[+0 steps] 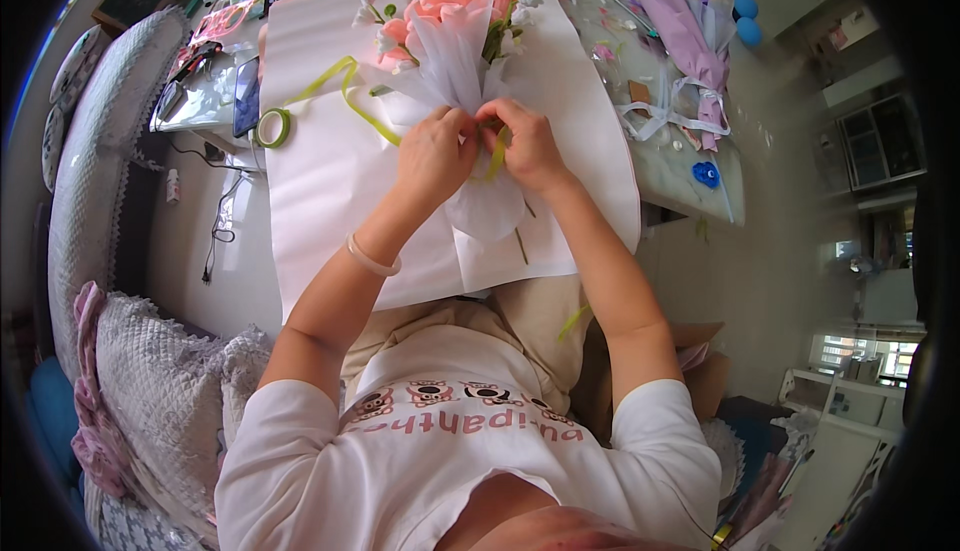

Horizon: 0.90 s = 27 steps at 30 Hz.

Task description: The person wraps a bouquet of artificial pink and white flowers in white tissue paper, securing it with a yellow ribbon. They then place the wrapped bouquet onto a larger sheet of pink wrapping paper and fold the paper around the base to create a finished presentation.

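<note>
A bouquet of pink and white artificial flowers (435, 11) lies on a large sheet of pale wrapping paper (360, 228). White translucent wrap (452, 60) gathers around its stems. My left hand (439, 146) pinches that gathered neck, fingers curled in. Close beside it my right hand (525, 142) grips a yellow-green ribbon (498, 153) at the same spot. The fingertips nearly meet, and the exact hold is partly hidden. From the neck the ribbon (349, 93) trails left toward a green tape roll (273, 128). Below the hands the wrap flares out (486, 210), with thin green stems (522, 246) beside it.
On the right of the table (675, 176) lie a purple-wrapped bouquet (686, 41) with white ribbon, a blue object (705, 174) and scattered scraps. A phone (246, 97) and a glue gun (196, 60) rest on the left. A power cable (217, 228) runs across the floor.
</note>
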Each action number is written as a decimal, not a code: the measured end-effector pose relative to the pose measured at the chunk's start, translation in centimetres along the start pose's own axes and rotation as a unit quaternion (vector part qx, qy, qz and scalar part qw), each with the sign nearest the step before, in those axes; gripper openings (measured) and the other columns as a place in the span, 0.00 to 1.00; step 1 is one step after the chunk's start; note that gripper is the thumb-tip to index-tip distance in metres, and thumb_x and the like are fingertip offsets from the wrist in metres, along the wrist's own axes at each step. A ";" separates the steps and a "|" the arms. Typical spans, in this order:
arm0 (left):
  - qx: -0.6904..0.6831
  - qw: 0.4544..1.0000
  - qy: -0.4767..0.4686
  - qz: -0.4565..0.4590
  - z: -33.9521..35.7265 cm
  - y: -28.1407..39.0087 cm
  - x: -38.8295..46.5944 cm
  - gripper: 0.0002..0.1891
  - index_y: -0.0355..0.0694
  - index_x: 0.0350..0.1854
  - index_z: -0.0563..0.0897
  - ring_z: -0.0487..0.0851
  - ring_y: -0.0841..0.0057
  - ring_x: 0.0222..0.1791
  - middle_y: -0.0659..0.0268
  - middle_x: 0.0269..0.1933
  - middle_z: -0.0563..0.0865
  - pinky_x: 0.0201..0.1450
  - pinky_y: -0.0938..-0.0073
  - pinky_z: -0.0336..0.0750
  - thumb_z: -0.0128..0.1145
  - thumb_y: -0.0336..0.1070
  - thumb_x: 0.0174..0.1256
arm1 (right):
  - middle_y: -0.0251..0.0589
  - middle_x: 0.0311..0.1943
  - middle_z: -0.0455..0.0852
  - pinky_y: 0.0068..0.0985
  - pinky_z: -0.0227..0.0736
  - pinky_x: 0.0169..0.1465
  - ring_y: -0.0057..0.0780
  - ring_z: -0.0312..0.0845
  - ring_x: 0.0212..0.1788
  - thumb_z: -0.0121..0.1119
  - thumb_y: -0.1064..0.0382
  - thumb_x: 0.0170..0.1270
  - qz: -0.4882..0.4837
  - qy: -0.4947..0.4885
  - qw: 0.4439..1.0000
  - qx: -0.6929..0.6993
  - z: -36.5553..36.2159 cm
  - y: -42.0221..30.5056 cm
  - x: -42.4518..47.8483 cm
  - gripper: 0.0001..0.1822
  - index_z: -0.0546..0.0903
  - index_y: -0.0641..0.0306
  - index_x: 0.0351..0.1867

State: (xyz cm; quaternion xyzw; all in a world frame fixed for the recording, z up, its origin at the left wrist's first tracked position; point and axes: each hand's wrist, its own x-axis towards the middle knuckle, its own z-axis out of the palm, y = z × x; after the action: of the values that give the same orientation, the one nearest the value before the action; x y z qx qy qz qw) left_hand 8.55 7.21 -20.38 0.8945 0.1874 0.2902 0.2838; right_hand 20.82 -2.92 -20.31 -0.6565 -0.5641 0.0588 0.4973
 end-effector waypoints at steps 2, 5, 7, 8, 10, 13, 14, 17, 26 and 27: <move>-0.007 1.000 -0.007 0.015 0.1 -0.3 0.0 0.02 0.39 0.30 0.79 0.82 0.56 0.33 0.57 0.33 0.84 0.34 0.59 0.75 0.56 0.30 0.55 | 0.41 0.34 0.80 0.32 0.76 0.38 0.42 0.79 0.35 0.58 0.74 0.52 -0.044 0.033 0.997 -0.062 0.3 0.2 0.0 0.08 0.78 0.62 0.35; -0.059 0.997 0.037 0.015 0.6 -0.7 0.2 0.04 0.35 0.34 0.79 0.84 0.61 0.29 0.57 0.33 0.85 0.33 0.65 0.76 0.57 0.27 0.56 | 0.40 0.36 0.79 0.34 0.76 0.36 0.44 0.79 0.35 0.58 0.73 0.53 -0.091 0.063 0.987 -0.117 1.0 0.4 -0.1 0.07 0.77 0.61 0.35; -0.048 0.999 0.015 0.021 0.1 -0.3 0.5 0.05 0.34 0.35 0.80 0.84 0.62 0.29 0.57 0.33 0.85 0.33 0.67 0.76 0.57 0.26 0.57 | 0.40 0.37 0.78 0.35 0.76 0.35 0.44 0.79 0.35 0.58 0.73 0.53 -0.110 0.064 0.981 -0.148 1.2 0.4 -0.3 0.07 0.77 0.61 0.35; -0.043 0.999 0.005 0.023 -0.1 -0.2 0.6 0.06 0.34 0.36 0.81 0.84 0.63 0.29 0.57 0.33 0.85 0.32 0.68 0.76 0.57 0.25 0.57 | 0.40 0.36 0.78 0.35 0.76 0.35 0.44 0.79 0.35 0.58 0.73 0.54 -0.112 0.072 0.979 -0.153 1.2 0.4 -0.4 0.07 0.77 0.61 0.35; -0.074 0.997 0.007 0.008 -0.1 -0.7 0.7 0.07 0.33 0.37 0.81 0.84 0.65 0.28 0.57 0.32 0.85 0.32 0.70 0.77 0.58 0.25 0.56 | 0.40 0.36 0.78 0.35 0.76 0.35 0.44 0.79 0.34 0.59 0.72 0.54 -0.121 0.086 0.976 -0.159 1.1 0.3 -0.3 0.07 0.77 0.60 0.35; -0.098 0.995 0.007 -0.019 -0.3 -0.5 0.5 0.07 0.33 0.36 0.82 0.85 0.69 0.28 0.58 0.31 0.86 0.32 0.72 0.77 0.59 0.25 0.54 | 0.40 0.34 0.79 0.35 0.76 0.35 0.43 0.79 0.34 0.59 0.72 0.56 -0.107 0.093 0.983 -0.119 1.1 0.6 -0.4 0.06 0.78 0.61 0.35; -0.102 0.994 0.006 -0.029 -0.4 -0.4 0.5 0.07 0.33 0.35 0.82 0.85 0.70 0.28 0.58 0.31 0.86 0.33 0.72 0.77 0.60 0.25 0.54 | 0.40 0.34 0.79 0.35 0.76 0.35 0.44 0.79 0.34 0.59 0.72 0.56 -0.108 0.088 0.983 -0.116 1.1 0.6 -0.4 0.05 0.78 0.61 0.35; -0.072 0.997 0.040 -0.009 -0.2 -0.7 0.4 0.03 0.37 0.30 0.81 0.82 0.58 0.29 0.59 0.31 0.84 0.34 0.63 0.76 0.58 0.29 0.54 | 0.41 0.33 0.79 0.36 0.75 0.35 0.46 0.79 0.33 0.59 0.71 0.57 -0.099 0.076 0.986 -0.111 0.9 0.5 -0.4 0.04 0.78 0.61 0.33; 0.149 0.989 0.014 0.021 -0.8 -1.3 -0.3 0.03 0.40 0.31 0.78 0.81 0.59 0.28 0.62 0.30 0.82 0.31 0.62 0.75 0.55 0.33 0.59 | 0.43 0.29 0.80 0.35 0.73 0.32 0.45 0.77 0.30 0.59 0.68 0.59 0.020 0.058 0.981 -0.182 -0.8 1.2 -1.3 0.05 0.76 0.64 0.27; 0.147 0.989 0.007 0.019 -0.8 -1.3 -0.4 0.04 0.40 0.30 0.78 0.81 0.58 0.28 0.61 0.30 0.82 0.31 0.61 0.75 0.54 0.33 0.59 | 0.42 0.30 0.81 0.32 0.73 0.33 0.42 0.78 0.29 0.60 0.68 0.59 0.037 0.047 0.983 -0.174 -0.8 1.2 -1.4 0.05 0.77 0.65 0.27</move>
State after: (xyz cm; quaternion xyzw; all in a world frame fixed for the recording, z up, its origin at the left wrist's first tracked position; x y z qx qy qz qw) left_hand 7.57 8.30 -20.79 0.9278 0.2129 0.2710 0.1427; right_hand 21.63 -4.40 -21.43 -0.7556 -0.5167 -0.0525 0.3991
